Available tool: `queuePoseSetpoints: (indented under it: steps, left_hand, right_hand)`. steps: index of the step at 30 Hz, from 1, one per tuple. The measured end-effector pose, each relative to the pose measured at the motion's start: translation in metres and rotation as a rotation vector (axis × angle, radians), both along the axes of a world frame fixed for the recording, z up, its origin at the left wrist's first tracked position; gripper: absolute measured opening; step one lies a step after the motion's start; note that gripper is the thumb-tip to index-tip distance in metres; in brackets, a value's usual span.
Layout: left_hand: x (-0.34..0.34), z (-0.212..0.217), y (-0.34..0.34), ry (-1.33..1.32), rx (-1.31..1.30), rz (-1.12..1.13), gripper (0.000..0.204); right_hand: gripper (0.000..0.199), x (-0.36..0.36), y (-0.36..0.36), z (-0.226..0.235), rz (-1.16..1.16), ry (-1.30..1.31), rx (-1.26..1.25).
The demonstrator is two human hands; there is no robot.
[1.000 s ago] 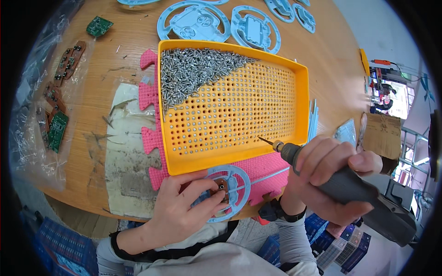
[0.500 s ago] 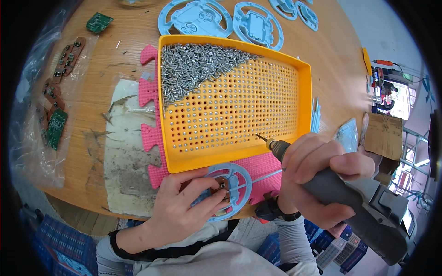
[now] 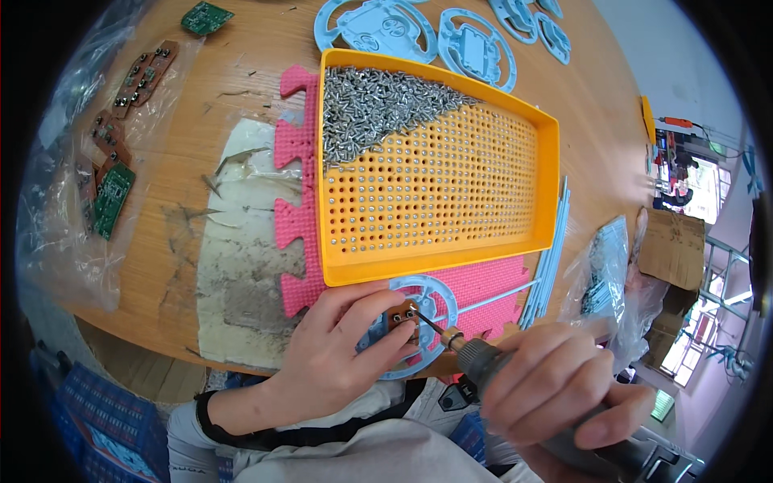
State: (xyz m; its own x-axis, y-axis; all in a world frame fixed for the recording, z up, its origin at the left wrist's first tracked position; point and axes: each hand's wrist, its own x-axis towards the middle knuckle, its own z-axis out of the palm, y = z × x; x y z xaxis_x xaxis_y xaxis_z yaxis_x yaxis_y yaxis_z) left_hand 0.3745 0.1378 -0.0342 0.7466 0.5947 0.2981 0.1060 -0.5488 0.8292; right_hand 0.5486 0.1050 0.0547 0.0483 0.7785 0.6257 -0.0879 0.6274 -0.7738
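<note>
My left hand [image 3: 334, 342] is closed on a light-blue toy steering wheel part [image 3: 448, 302], its fingers around a small brown circuit board [image 3: 396, 319] seated in the middle. In my right hand [image 3: 555, 382] is a dark electric screwdriver [image 3: 477, 360], gripped from above. Its thin bit slants down to the upper right corner of the board, where a small shiny spot shows. Just beyond the wheel stands a yellow tray [image 3: 435, 265]. Loose silver screws [image 3: 378, 105] are heaped in its far left corner, and more sit upright in its rows of holes.
A pink foam mat [image 3: 294, 221] lies under the tray. Light-blue rods [image 3: 549, 253] and a bag of blue parts [image 3: 605, 266] are at the right. More blue wheel parts [image 3: 386, 32] lie at the back. Brown boards [image 3: 145, 76] and green boards [image 3: 114, 200] lie left on clear plastic.
My right hand has brought the screwdriver's bit from above the tray's near right part down to the board in the wheel. My left hand keeps its hold. The whole view has shifted a little.
</note>
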Motion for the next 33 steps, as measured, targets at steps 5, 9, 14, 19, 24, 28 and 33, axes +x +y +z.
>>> queuePoseSetpoints:
  steps: [5, 9, 14, 19, 24, 28, 33]
  left_hand:
    - [0.002, 0.002, -0.001, -0.018, -0.02, -0.015, 0.035]
    - [0.0, 0.0, -0.002, -0.012, -0.021, 0.005, 0.035]
    - [0.0, 0.002, 0.002, -0.031, 0.012, -0.016, 0.028]
    - [-0.001, 0.001, 0.002, -0.014, 0.002, -0.042, 0.028]
    - [-0.001, 0.002, -0.001, -0.029, -0.029, -0.015, 0.028]
    - [-0.002, 0.004, 0.0, -0.012, 0.01, -0.031, 0.025]
    - [0.002, 0.007, -0.001, -0.029, 0.039, -0.002, 0.028]
  right_hand:
    - [0.037, -0.005, -0.003, 0.008, -0.023, -0.147, -0.146]
    - [0.016, -0.005, -0.007, -0.009, 0.05, -0.028, -0.141]
    - [0.017, -0.007, -0.003, -0.003, 0.054, -0.095, -0.183]
    - [0.021, -0.008, 0.0, -0.013, 0.062, -0.052, -0.126]
    - [0.024, -0.016, 0.004, -0.016, 0.0, 0.005, -0.098]
    - [0.03, -0.006, 0.013, -0.016, 0.139, 0.017, -0.066]
    - [0.045, 0.011, 0.019, -0.005, 0.284, -0.108, -0.021]
